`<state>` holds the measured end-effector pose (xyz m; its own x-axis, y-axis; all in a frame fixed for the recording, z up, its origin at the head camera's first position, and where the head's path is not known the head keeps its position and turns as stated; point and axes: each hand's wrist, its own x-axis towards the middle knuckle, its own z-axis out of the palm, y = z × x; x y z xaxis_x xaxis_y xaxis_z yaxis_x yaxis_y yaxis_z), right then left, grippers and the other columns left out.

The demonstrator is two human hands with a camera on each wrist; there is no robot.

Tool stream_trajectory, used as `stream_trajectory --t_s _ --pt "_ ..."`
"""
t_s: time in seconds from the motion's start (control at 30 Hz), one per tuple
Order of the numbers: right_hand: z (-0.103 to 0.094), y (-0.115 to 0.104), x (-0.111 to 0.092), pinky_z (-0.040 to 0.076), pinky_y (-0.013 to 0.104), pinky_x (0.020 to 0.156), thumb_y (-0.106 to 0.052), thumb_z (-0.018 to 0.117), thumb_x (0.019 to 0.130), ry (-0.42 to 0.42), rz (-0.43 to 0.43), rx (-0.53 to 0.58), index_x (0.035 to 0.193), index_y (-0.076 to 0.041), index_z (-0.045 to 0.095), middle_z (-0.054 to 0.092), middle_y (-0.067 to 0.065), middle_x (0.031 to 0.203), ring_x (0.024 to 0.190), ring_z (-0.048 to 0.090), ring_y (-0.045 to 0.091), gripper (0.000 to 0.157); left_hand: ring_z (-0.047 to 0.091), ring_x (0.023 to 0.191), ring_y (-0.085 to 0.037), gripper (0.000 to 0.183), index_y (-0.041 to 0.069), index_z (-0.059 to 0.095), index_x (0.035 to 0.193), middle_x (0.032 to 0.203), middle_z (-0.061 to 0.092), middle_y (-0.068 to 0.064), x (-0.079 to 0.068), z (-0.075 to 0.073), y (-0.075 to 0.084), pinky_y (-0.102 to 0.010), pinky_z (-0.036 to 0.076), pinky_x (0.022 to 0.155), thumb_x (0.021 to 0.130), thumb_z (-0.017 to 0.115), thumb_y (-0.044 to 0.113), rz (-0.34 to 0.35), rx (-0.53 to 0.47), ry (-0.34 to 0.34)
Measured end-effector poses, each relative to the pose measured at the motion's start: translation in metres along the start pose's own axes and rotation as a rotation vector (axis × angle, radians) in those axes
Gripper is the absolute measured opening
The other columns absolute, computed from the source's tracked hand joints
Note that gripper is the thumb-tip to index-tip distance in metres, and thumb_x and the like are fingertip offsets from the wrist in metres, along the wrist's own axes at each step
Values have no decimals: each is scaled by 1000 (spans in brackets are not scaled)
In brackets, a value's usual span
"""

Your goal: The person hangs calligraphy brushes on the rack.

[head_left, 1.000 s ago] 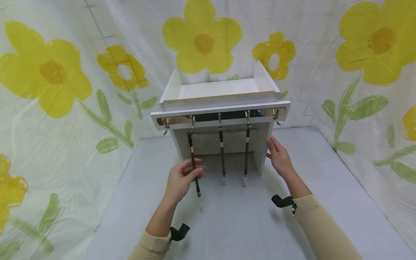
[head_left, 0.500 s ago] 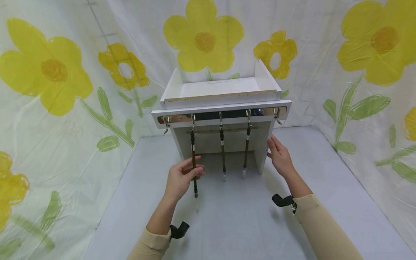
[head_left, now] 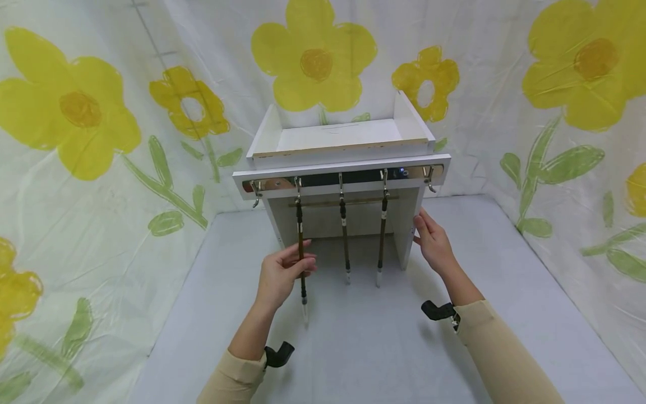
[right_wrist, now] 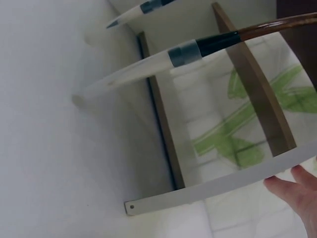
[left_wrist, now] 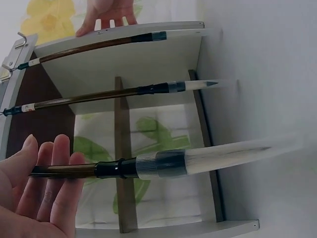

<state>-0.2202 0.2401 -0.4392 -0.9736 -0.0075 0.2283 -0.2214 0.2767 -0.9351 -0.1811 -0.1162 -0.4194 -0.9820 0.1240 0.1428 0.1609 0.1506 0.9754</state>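
My left hand (head_left: pixel 276 275) holds the leftmost calligraphy brush (left_wrist: pixel 124 168) by its dark brown handle, thumb in front and fingers behind. The brush hangs nearly upright, tip down, its upper end at the second hook (head_left: pixel 298 185) of a metal hook rail (head_left: pixel 323 180). A clear sleeve covers its pale bristles. A middle brush (head_left: pixel 345 241) and a right brush (head_left: pixel 382 241) hang from the hooks beside it. My right hand (head_left: pixel 433 242) touches the right side panel (head_left: pixel 410 230) of the white shelf unit, fingers along its outer face and thumb at its front edge.
The shelf unit has an open tray top (head_left: pixel 348 133) and stands on a white tabletop (head_left: pixel 353 348). The rail's outermost hooks, including the right end hook (head_left: pixel 429 178), carry nothing. A flower-printed curtain (head_left: pixel 202 33) surrounds the table at the back and sides.
The left brush has swung from a slant to nearly upright, its top shifting right and up under the second hook. The other brushes sway slightly. My right hand stays on the panel.
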Motion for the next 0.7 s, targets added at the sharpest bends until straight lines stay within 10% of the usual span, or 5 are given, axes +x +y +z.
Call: stream_trajectory --t_s 0.7 --pt "-4 1 -2 50 55 100 -33 38 111 -42 -1 14 161 -12 24 26 17 165 145 37 44 56 74 90 -13 30 9 74 119 102 78 -13 30 3 -42 -19 58 78 89 78 13 96 24 86"
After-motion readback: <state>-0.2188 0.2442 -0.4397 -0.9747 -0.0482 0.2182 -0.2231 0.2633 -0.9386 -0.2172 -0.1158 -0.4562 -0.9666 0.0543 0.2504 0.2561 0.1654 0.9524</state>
